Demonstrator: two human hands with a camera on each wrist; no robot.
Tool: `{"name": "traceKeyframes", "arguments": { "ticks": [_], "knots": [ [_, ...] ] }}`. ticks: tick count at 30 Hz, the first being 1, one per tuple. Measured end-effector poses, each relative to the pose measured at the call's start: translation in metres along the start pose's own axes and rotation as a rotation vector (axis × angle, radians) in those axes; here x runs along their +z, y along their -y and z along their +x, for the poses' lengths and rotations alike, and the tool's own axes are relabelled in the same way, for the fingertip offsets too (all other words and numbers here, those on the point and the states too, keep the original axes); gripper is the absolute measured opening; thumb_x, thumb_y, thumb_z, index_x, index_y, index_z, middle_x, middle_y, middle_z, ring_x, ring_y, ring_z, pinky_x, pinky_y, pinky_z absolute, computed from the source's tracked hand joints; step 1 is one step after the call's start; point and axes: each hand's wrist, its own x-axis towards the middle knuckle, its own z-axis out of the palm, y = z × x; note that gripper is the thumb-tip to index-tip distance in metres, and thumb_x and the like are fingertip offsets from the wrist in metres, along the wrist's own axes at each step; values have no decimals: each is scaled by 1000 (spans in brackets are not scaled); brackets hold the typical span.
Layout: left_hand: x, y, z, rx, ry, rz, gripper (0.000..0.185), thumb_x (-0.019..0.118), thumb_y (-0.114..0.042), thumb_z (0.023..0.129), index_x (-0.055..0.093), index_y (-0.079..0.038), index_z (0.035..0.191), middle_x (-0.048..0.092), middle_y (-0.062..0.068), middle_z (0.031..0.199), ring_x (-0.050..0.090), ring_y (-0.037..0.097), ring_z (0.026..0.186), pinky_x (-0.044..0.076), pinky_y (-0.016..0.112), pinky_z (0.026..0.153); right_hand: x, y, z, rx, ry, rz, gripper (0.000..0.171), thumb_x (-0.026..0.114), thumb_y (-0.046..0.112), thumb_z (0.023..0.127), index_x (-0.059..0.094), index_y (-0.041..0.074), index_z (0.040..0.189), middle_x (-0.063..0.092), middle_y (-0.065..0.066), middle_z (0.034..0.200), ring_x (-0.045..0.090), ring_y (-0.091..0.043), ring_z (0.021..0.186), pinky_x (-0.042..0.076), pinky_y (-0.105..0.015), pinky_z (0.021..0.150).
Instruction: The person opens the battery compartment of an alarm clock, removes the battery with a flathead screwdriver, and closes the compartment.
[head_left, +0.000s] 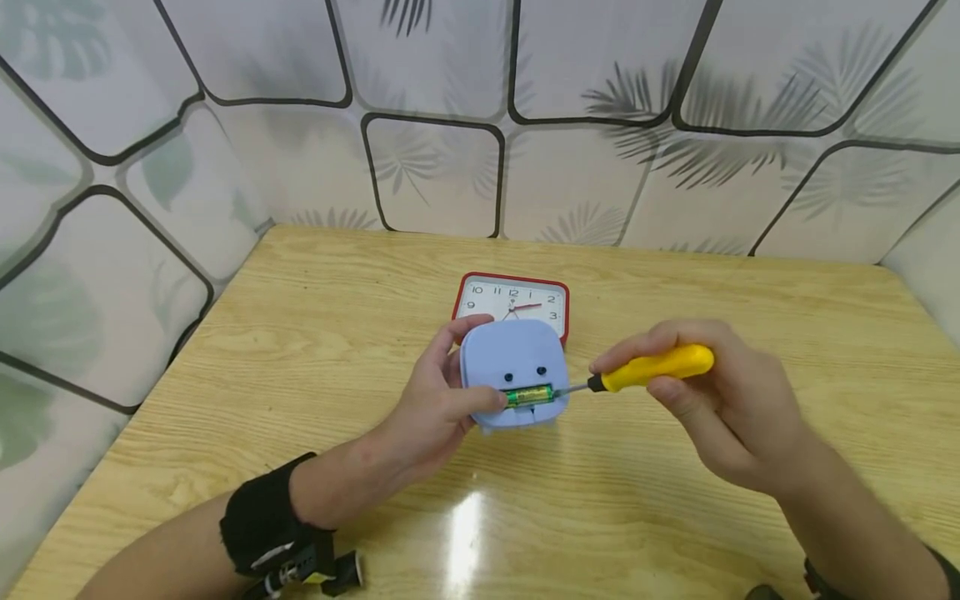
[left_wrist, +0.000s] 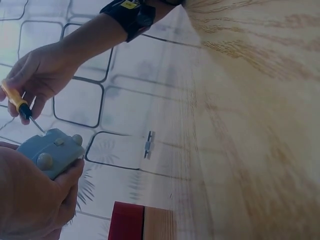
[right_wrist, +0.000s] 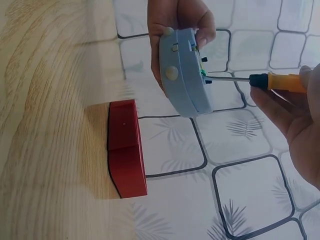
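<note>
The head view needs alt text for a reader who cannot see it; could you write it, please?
A left hand grips a pale blue clock back-up while the right hand points a yellow screwdriver at its green battery. A red clock lies behind.

Two clocks: blue point(head_left: 512, 358), red point(head_left: 512, 302). One screwdriver point(head_left: 648, 369). One battery point(head_left: 528, 395).

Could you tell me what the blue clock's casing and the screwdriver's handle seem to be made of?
Blue clock: probably matte moulded plastic, judging by its even colour and rounded corners. Screwdriver handle: probably glossy yellow plastic with a black collar; its thin shaft looks like metal.
</note>
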Motion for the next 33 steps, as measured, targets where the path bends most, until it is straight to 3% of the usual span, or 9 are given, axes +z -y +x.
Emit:
{"name": "traceKeyframes", "arguments": {
  "ticks": [4,6,14,22,33],
  "knots": [
    [0,0,0,5,-3,11,80,55,18,73,31,-13,143,44,16,145,52,34,125,54,44,92,2,5,-2,-22,44,-186,31,54,15,102,54,-16,107,74,-12,105,69,-13,106,51,-16,94],
    [0,0,0,4,-4,12,80,55,18,73,31,-13,143,44,16,144,52,34,125,54,45,93,2,6,-3,-27,45,-213,31,54,16,102,54,-15,106,74,-12,106,68,-13,108,51,-16,94],
    [-1,-2,1,4,1,-37,79,54,18,75,32,-14,143,45,14,143,54,31,121,55,44,93,1,-1,-2,22,-70,135,28,56,4,99,47,-22,105,72,-19,110,71,-21,103,56,-20,86],
    [-5,-4,2,10,44,-105,77,53,18,74,35,-15,141,50,13,137,61,26,111,58,37,86,3,-5,0,41,-168,324,22,53,-3,99,44,-22,106,71,-21,111,72,-26,104,58,-26,82],
    [-8,-8,1,33,119,-140,75,53,14,78,33,-18,143,48,11,138,59,28,115,57,38,90,0,-12,2,69,-233,557,15,48,-8,99,43,-19,107,69,-29,107,71,-37,101,60,-37,80]
  ]
}}
